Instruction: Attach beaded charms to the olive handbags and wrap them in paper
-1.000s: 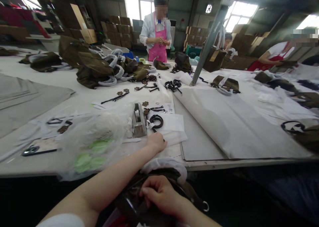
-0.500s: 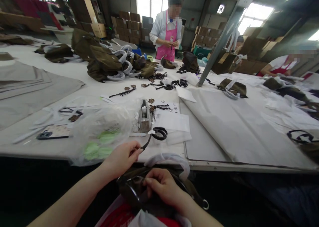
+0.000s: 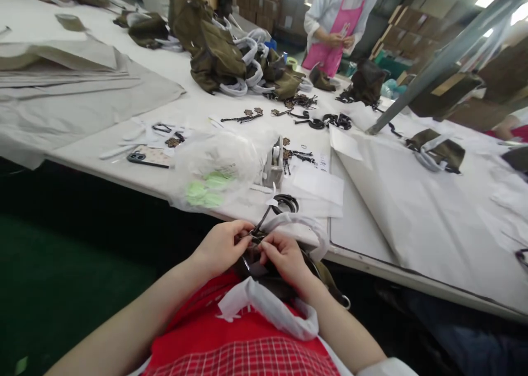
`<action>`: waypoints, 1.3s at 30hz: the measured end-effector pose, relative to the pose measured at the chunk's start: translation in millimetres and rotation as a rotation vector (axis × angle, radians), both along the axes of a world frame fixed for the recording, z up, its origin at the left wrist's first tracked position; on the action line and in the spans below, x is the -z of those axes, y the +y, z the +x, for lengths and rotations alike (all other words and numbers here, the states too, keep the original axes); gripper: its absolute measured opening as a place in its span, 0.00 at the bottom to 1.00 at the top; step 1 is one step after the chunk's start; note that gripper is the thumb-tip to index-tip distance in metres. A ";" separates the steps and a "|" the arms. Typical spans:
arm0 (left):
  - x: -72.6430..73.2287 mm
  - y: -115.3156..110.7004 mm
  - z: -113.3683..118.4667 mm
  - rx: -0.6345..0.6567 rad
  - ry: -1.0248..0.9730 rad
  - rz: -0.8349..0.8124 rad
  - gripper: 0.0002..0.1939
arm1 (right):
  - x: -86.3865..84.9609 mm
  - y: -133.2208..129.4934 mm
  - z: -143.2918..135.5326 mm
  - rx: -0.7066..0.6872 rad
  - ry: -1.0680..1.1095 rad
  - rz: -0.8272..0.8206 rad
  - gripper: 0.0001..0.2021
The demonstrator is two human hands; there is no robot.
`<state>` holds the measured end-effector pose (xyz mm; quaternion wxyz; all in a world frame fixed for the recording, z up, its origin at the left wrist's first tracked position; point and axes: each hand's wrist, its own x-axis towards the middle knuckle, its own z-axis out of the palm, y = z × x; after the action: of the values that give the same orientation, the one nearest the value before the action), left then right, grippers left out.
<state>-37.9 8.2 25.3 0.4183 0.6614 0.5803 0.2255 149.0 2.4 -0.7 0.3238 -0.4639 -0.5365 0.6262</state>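
Note:
A dark olive bag with handles wrapped in white lies on my lap against the table edge. My left hand is closed on the end of a thin black strap, at the top of the bag. The rest of that strap lies coiled on the table, with a white tie round it. Close beside it, my right hand pinches at the bag's opening near the zipper; what lies between its fingertips is too small to make out.
On the table are a clear plastic bag, a tape dispenser, a phone, black cords and a pile of olive bags. A metal post rises at the right. A person in a pink apron stands across the table.
The view has tilted down and turned left. My left hand has come down with the strap end to the bag, next to my right hand, which still pinches there.

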 end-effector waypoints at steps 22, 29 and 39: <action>-0.2 -5.8 -4.4 -0.232 -0.360 -0.013 0.20 | -8.8 -4.9 1.2 -0.024 0.216 -0.136 0.13; -1.7 -4.6 -4.9 -0.228 -0.584 -0.263 0.17 | -13.0 -0.5 7.8 -0.038 0.241 -0.070 0.19; -16.5 -9.5 1.9 -0.061 -0.520 -0.274 0.13 | -11.7 -7.0 6.5 0.087 -0.090 0.236 0.08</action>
<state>-35.9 -1.3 41.8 0.6315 0.5009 0.4982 0.3195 155.6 -4.5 11.0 0.3785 -0.4730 -0.5998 0.5228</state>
